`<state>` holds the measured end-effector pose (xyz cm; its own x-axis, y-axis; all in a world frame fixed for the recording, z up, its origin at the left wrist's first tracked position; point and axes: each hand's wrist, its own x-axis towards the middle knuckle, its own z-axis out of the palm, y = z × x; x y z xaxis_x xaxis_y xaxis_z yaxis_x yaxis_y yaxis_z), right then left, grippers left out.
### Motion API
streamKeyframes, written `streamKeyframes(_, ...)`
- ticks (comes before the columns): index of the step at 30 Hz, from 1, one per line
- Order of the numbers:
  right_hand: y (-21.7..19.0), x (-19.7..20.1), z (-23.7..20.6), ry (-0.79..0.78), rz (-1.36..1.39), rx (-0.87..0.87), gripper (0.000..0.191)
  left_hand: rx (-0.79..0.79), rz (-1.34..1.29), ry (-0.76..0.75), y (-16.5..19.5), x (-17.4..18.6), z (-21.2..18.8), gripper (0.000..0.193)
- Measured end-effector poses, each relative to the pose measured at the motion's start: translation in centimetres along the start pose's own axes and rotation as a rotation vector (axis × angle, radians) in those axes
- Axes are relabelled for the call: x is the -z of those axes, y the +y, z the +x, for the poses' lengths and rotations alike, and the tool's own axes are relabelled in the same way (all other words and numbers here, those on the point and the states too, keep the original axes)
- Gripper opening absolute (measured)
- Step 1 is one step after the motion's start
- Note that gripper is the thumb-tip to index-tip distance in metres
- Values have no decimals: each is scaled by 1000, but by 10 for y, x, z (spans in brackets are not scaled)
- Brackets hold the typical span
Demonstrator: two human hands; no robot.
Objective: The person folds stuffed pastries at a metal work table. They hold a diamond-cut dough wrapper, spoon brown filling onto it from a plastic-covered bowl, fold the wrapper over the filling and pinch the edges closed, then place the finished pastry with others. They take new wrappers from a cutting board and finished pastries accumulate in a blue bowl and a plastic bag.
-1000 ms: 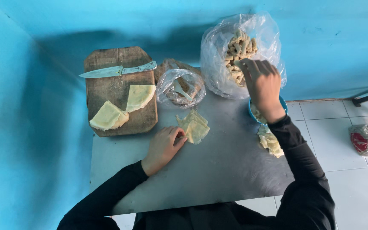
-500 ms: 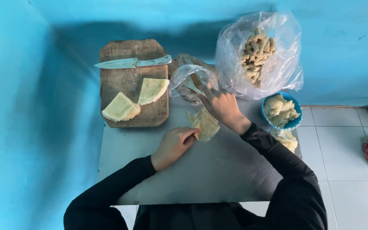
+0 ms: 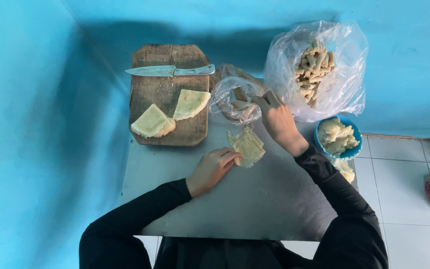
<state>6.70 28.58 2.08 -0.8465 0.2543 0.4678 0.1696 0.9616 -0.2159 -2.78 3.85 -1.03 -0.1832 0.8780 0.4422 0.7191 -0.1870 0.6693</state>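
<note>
From the head camera, the left hand point(image 3: 214, 168) rests on the grey table point(image 3: 255, 209), its fingertips pinning the near edge of a small stack of pale yellow square wrappers point(image 3: 248, 145); it grips nothing. The right hand point(image 3: 278, 121) reaches into the mouth of a small clear plastic bag point(image 3: 235, 97) just beyond the stack, fingers curled inside; whether they hold anything I cannot tell. Judging by this, a steady press on the stack keeps the sheets aligned while the other hand draws gently from the bag. The wrappers lie between both hands, touching the left, just beside the right.
</note>
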Motion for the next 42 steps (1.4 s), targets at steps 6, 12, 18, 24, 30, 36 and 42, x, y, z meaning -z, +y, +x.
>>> streamKeyframes(6,3,-26,4,62,422,-72,18,9,1,-12,-2,-1,0,18)
streamKeyframes(12,-3,-39,9,-55,1093,-568,28,-18,-8,-19,-3,1,3,18)
streamKeyframes(18,-7,-35,0,164,1080,-614,29,16,-48,-52,-3,4,4,18)
streamKeyframes(24,-15,-29,-10,305,1194,-685,30,53,-111,-61,-3,9,6,19)
streamKeyframes(30,-24,-11,-34,411,1318,-738,32,51,-78,-78,2,15,6,19)
streamKeyframes(36,-30,15,-84,314,1409,-844,30,6,-38,-25,4,12,8,16)
streamKeyframes(42,-28,19,-120,70,1323,-914,32,47,-72,28,6,9,9,13)
